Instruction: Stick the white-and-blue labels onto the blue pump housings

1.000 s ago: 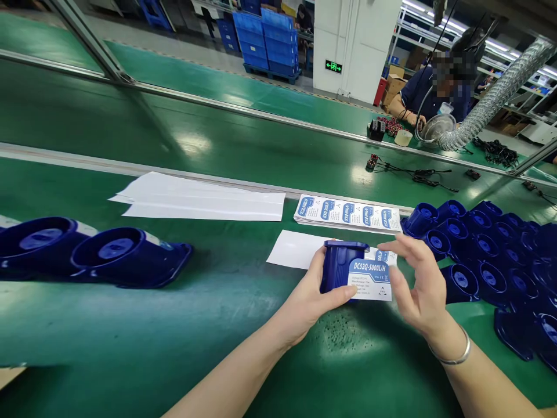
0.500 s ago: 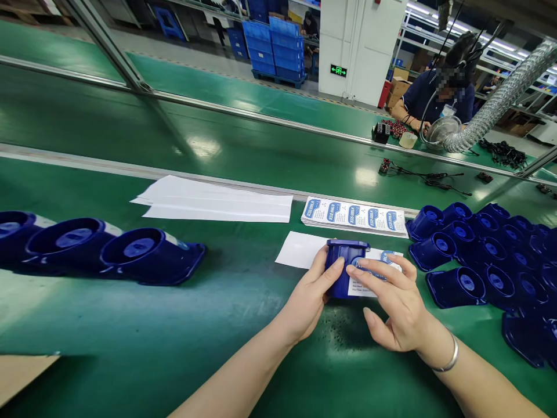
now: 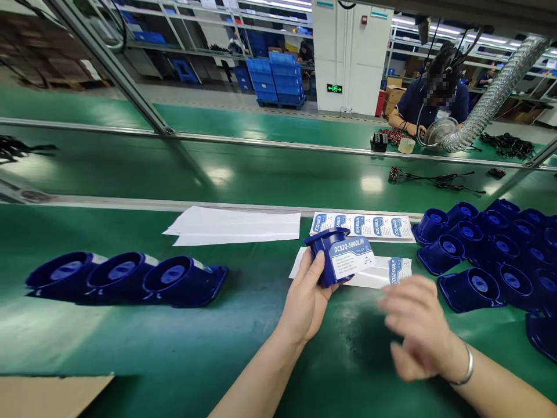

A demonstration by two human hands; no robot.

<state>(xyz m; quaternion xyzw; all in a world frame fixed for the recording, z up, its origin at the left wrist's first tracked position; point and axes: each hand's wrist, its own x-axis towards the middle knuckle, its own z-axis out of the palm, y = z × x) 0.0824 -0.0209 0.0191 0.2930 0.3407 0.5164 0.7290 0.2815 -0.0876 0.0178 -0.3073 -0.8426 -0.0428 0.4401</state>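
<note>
Left hand (image 3: 306,302) fingers and thumb wrapped around a blue plastic pump housing (image 3: 331,255), lifted off the green belt (image 3: 130,348) and tilted, white label (image 3: 351,256) reading DC52Q-5000L/H stuck on its facing side. Right hand (image 3: 418,325) motion-blurred, fingers loosely spread, holding nothing, hovering over the belt just right of and below the housing, not touching it; metal bangle (image 3: 465,366) on that wrist. Under and behind the housing, a partly used label strip (image 3: 387,271) lies flat on the belt, one printed label left at its right end. Just beyond it, a stack of label sheets (image 3: 363,225) with a row of blue-and-white labels. Left of that stack, blank white backing sheets (image 3: 237,225), fanned a little. Right side: crowd of unlabelled blue housings (image 3: 483,255) packed together, openings up or tilted. Left side: row of three housings (image 3: 126,278) lying on their sides, touching, well apart from the hands. Brown cardboard corner (image 3: 47,396) at bottom left edge. Far side of the line: a co-worker (image 3: 433,98) in a dark blue shirt sits at the far bench, silver flexible duct (image 3: 491,93) beside them, black cables (image 3: 439,179) on the middle belt. Blue crates (image 3: 282,78) stacked in the background near a white pillar (image 3: 348,55).
</note>
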